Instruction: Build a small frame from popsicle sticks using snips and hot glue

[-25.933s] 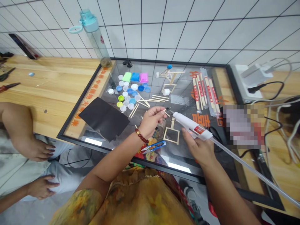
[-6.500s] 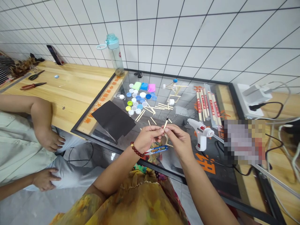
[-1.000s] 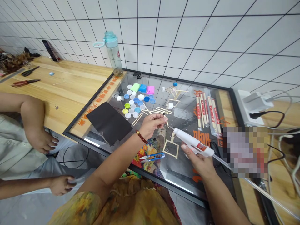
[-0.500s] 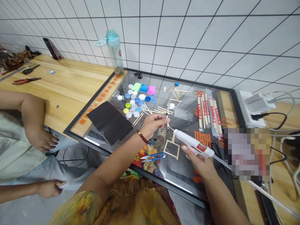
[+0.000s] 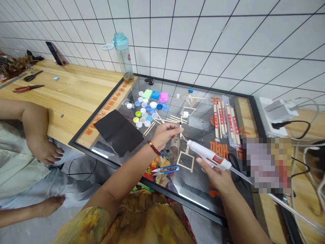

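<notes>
left hand (image 5: 164,134): grip pinched on small stick (image 5: 180,128) | right hand (image 5: 215,173): grip wrapped round glue gun (image 5: 209,156), nozzle at stick | below: glass-topped bench (image 5: 203,184), blue snips (image 5: 166,169)

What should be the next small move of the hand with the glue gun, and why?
Probably bring the glue gun nozzle the last bit forward to the small stick. The right hand aims the nozzle at the stick, which the left hand pinches above the glass table, but a small gap seems to remain between them, so glue could not land on the stick yet.
</notes>
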`<state>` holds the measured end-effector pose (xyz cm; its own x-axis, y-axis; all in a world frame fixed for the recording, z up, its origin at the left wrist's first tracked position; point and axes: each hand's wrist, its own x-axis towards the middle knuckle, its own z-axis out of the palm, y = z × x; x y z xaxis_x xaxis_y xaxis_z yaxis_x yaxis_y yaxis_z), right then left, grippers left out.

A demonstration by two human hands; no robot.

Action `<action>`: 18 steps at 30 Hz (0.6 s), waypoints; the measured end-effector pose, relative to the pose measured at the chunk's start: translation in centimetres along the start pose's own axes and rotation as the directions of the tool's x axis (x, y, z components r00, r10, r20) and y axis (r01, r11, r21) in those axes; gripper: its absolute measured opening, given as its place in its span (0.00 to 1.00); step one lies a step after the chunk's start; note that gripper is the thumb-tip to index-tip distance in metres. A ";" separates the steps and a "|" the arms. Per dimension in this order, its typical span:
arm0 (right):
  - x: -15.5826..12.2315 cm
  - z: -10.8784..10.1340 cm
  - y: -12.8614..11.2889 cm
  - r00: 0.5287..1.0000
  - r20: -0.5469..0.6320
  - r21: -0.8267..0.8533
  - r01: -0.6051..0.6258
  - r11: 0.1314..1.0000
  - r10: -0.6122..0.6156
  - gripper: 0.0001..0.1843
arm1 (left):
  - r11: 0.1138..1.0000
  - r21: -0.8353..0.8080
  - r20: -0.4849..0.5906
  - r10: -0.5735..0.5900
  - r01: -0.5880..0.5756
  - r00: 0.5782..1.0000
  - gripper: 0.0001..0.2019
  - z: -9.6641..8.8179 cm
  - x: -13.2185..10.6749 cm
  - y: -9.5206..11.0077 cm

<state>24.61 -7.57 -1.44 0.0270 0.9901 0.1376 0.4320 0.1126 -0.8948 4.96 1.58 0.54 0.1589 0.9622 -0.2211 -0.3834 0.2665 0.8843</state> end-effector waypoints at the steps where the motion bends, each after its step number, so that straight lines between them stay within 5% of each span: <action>1: 0.0 0.0 0.0 1.000 0.008 0.009 0.005 1.000 -0.006 0.12 | 1.000 -0.003 0.003 -0.002 0.002 1.000 0.19 0.0 0.0 0.0; 18: 0.0 0.0 0.1 0.999 0.019 0.044 -0.049 0.998 0.049 0.15 | 0.998 -0.016 0.041 -0.058 0.058 0.997 0.18 -0.1 -0.1 0.2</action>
<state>24.69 -7.51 -1.50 0.0307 0.9958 0.0858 0.3905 0.0670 -0.9182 4.74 1.52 0.74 0.2179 0.9421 -0.2547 -0.3877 0.3231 0.8633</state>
